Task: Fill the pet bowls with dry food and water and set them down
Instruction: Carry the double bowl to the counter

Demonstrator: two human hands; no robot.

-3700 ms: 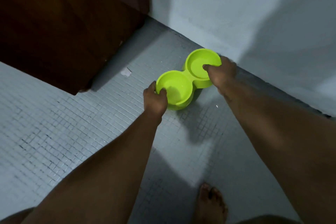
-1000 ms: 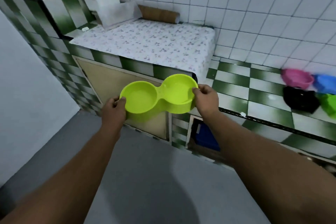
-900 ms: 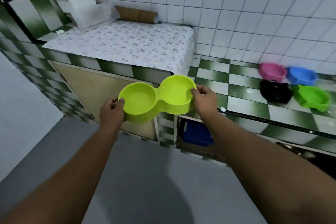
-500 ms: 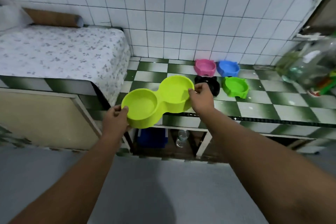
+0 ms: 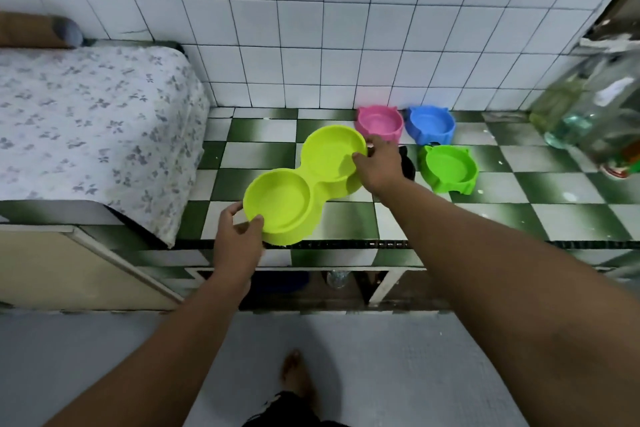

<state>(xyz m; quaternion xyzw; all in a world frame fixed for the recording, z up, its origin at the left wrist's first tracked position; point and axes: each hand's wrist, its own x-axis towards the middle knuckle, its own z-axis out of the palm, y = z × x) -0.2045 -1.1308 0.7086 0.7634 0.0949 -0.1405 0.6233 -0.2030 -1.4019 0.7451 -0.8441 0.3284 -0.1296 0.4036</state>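
While the left hand [image 5: 237,243] pinches its near rim and the right hand [image 5: 379,163] grips the far rim, the lime double bowl [image 5: 304,184], both round wells empty, is held over the green-checkered counter [image 5: 485,218]. White tiles line the wall [image 5: 311,28] behind.

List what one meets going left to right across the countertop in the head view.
Floral cloth → yellow-green double bowl → green bowl → clear bottles.
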